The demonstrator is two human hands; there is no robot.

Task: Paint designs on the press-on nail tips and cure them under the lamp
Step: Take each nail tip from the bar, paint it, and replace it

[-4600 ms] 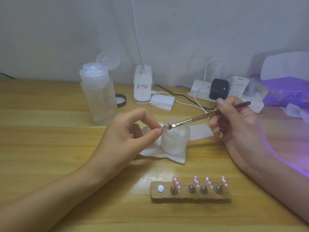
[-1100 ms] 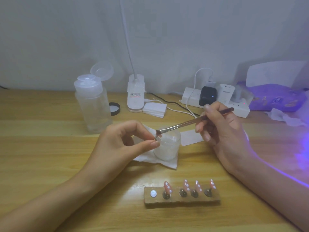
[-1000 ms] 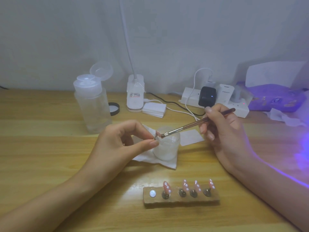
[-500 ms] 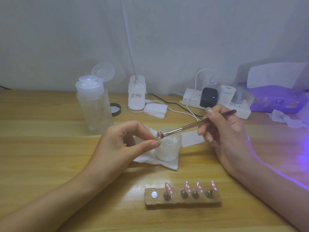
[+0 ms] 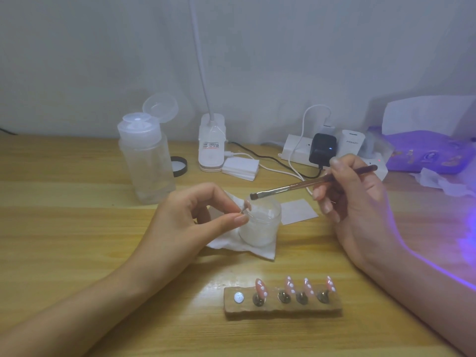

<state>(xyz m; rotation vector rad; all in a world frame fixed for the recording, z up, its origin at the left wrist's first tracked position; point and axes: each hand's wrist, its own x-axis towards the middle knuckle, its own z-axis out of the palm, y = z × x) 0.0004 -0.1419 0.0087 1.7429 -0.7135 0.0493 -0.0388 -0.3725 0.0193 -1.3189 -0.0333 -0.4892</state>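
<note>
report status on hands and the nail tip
Left hand pinches stem of nail tip. Right hand holds brush, bristles right beside the tip. Jar close behind.

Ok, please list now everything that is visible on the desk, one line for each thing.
Held nail tip: one, pink, on a pin.
Brush: one, reddish-brown handle, bristles close to that tip.
Jar: one, frosted white, centre, on a white tissue.
Wooden block: one, brown, front.
Dotted nail tips: four, pink with white dots, on the block.
Pump bottle: one, clear, back left, lid open.
Desk lamp base: one, white, back centre.
Power strip: one, white, back right.
Left hand: pinches the pin.
Right hand: grips the brush.
</note>
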